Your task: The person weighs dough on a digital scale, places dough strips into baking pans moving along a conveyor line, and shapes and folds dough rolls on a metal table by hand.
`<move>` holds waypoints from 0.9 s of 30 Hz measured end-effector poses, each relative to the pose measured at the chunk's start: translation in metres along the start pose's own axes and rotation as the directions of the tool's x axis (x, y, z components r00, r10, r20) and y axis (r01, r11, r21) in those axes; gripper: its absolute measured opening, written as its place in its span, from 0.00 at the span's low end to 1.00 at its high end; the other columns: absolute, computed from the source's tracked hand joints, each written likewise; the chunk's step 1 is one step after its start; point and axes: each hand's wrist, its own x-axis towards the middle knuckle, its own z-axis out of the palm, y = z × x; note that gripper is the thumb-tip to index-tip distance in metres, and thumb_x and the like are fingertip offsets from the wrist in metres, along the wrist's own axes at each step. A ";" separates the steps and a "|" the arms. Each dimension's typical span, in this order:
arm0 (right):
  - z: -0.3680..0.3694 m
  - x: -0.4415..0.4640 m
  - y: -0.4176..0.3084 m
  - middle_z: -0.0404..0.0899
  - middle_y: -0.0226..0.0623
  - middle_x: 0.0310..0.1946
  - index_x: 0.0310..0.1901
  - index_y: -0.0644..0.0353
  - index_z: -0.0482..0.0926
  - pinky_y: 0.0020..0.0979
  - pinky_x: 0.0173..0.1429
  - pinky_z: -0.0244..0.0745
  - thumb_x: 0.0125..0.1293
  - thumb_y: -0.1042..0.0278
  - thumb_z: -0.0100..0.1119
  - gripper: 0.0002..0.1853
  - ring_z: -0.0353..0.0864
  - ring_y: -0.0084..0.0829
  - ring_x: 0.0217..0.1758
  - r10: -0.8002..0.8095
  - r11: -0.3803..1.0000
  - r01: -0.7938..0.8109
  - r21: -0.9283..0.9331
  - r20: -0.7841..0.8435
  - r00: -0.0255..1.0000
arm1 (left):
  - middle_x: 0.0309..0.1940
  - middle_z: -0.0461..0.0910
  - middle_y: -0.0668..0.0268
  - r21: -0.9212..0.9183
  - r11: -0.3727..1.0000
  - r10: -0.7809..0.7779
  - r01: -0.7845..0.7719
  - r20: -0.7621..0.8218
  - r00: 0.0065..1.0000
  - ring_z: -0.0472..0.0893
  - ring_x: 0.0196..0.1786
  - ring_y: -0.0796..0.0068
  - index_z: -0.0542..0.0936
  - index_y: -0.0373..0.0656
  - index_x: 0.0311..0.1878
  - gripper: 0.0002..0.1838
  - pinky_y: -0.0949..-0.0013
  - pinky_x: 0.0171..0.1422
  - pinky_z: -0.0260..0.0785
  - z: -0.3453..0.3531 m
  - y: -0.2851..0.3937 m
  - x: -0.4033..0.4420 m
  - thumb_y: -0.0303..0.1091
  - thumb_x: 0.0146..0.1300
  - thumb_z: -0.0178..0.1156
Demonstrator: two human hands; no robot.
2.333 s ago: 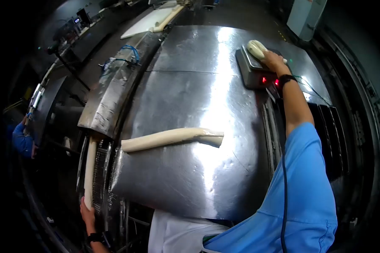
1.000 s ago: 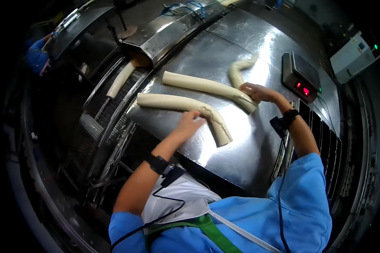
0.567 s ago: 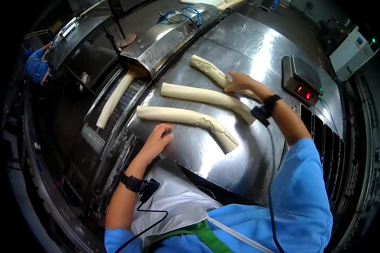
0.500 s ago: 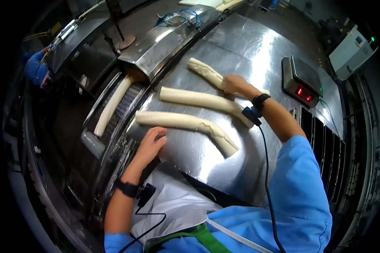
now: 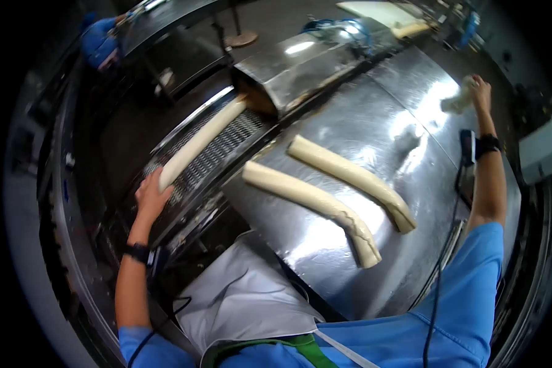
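On the mesh conveyor at left lies a long pale dough log (image 5: 202,137). My left hand (image 5: 152,195) is at its near end, fingers and thumb closed around the tip. Two more dough logs rest side by side on the steel table: the nearer log (image 5: 306,195) has a cracked, bent end, and the farther log (image 5: 349,173) curves toward me. My right hand (image 5: 481,92) is stretched out at the table's far right, closed on a pale piece of dough (image 5: 459,103) smeared by motion; its shape is unclear.
The steel table (image 5: 325,245) has shiny glare patches. Beyond the conveyor's mesh stands a metal housing (image 5: 270,80) with blue hoses (image 5: 343,27) on top. A white cabinet (image 5: 543,147) stands at right. Another person in blue (image 5: 100,43) is at far left.
My left hand has moved from the table edge to the log on the conveyor. My right hand has swung outward, and the third log has left its place on the table. The view has turned.
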 end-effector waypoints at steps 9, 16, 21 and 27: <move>-0.028 -0.206 -0.124 0.57 0.42 0.56 0.56 0.59 0.55 0.34 0.59 0.53 0.51 0.67 0.55 0.30 0.56 0.36 0.59 -0.298 0.954 0.106 0.280 0.852 0.430 | 0.41 0.72 0.60 -0.050 0.992 -0.124 0.118 -0.133 0.983 0.72 0.45 0.62 0.69 0.47 0.46 0.25 0.62 0.47 0.63 0.016 -0.017 -0.013 0.35 0.39 0.60; -0.046 -0.349 -0.173 0.44 0.51 0.60 0.46 0.58 0.65 0.51 0.57 0.49 0.33 0.57 0.65 0.34 0.44 0.53 0.62 -0.477 0.842 0.516 0.160 0.668 0.570 | 0.26 0.77 0.56 -0.224 0.962 -0.144 0.154 0.059 0.988 0.77 0.30 0.61 0.78 0.40 0.32 0.20 0.64 0.35 0.68 -0.003 -0.039 -0.025 0.45 0.37 0.61; 0.054 -0.289 -0.075 0.61 0.52 0.52 0.55 0.66 0.57 0.40 0.65 0.35 0.51 0.41 0.48 0.38 0.49 0.55 0.59 -0.549 0.779 0.485 0.396 0.805 0.225 | 0.30 0.75 0.54 -0.970 0.009 -0.055 0.241 0.240 0.969 0.77 0.29 0.69 0.69 0.32 0.42 0.24 0.71 0.26 0.70 -0.019 -0.054 -0.066 0.42 0.45 0.53; 0.084 -0.295 -0.074 0.57 0.56 0.53 0.53 0.63 0.59 0.43 0.59 0.48 0.50 0.46 0.52 0.35 0.50 0.56 0.57 -0.556 0.752 0.626 0.208 0.711 0.431 | 0.29 0.73 0.57 -0.833 -0.511 -0.380 -0.213 -0.003 0.925 0.75 0.26 0.68 0.64 0.38 0.46 0.27 0.70 0.25 0.70 -0.105 -0.081 -0.123 0.45 0.44 0.51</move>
